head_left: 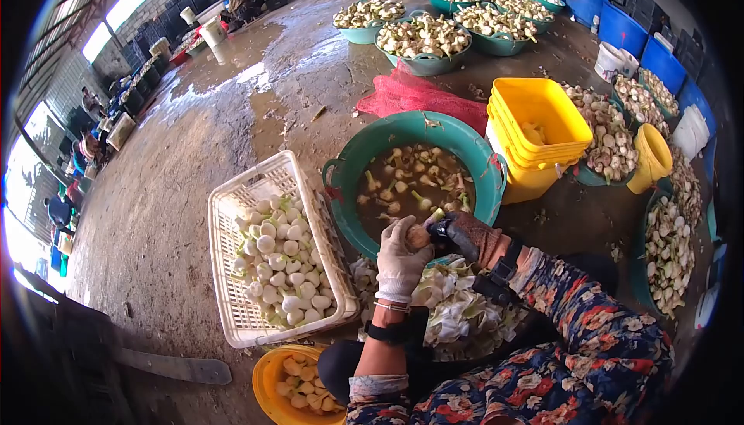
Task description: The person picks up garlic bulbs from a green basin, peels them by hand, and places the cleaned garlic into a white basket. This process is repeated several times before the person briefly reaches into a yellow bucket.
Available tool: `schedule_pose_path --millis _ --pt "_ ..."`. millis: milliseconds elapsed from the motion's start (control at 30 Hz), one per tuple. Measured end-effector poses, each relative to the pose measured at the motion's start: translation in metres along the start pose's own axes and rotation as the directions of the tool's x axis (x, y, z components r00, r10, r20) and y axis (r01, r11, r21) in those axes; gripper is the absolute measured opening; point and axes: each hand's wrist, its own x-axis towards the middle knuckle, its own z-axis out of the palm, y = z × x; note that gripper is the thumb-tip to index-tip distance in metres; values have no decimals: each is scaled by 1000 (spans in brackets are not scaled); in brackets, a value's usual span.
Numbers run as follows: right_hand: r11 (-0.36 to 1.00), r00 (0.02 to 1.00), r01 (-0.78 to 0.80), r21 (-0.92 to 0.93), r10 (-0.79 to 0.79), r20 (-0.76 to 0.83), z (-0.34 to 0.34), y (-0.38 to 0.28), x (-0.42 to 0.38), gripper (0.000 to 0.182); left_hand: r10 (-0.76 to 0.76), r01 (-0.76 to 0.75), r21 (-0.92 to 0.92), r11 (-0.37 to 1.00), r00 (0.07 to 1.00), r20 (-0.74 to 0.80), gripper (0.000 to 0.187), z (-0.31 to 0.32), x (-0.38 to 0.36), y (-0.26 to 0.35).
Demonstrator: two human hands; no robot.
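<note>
My left hand [399, 264], in a whitish glove, is closed around a brownish garlic bulb [418, 236] above the near rim of the green tub [358, 150]. Against the bulb's right side is my right hand [474, 237], in a dark, brownish glove. Its fingers are curled, and whatever they grip is hidden. Unpeeled bulbs with short stems [418, 179] float in the tub's murky water. To the left, a white plastic crate [219, 266] holds many peeled white bulbs [285, 251]. Under my hands lies a heap of pale peelings [465, 309].
Stacked yellow buckets [535, 150] stand right of the tub, and red netting [411, 98] lies behind it. An orange-yellow bucket [263, 382] with bulbs sits near my knee. Full green basins [426, 65] stand further back. Several people work at the far left.
</note>
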Motion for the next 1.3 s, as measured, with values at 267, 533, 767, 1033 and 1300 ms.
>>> schedule_pose_path --millis 267,533,767,1033,1300 --pt "868 976 212 -450 -207 61 -21 32 19 24 -348 452 -722 523 887 304 47 -12 2 -15" --pt "950 954 295 -103 -300 -33 4 11 -9 18 -185 319 -644 696 945 269 53 -7 -2 -3" --pt "868 997 82 489 -65 -53 3 14 -4 24 -241 348 -593 726 936 255 63 -6 4 -20" --pt "943 941 334 12 -332 -72 2 45 14 25 -214 212 -790 575 971 105 42 12 -5 -7" --pt "732 925 96 -675 -316 -211 -35 53 17 31 -88 262 -830 491 964 252 50 3 -9 -3"
